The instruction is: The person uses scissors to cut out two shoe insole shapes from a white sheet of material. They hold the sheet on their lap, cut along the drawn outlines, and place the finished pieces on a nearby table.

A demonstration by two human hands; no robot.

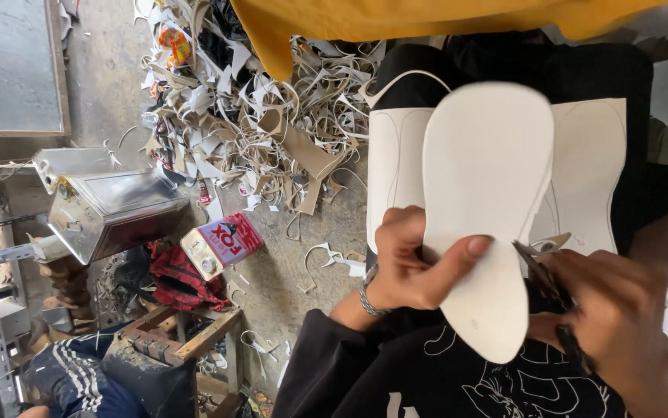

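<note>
We were in a small shoemaking workshop. A bare, dirty concrete floor (109,70) lay to our left, and on its far side sprawled a large heap of white and tan offcut strips (256,116). Nearer stood a shiny rectangular metal tin (113,213) and a small red-and-white glue can (221,244) lying on its side. A rough wooden stool (183,340) sat at the near left. On our lap lay a white sheet marked with sole outlines (589,170).
</note>
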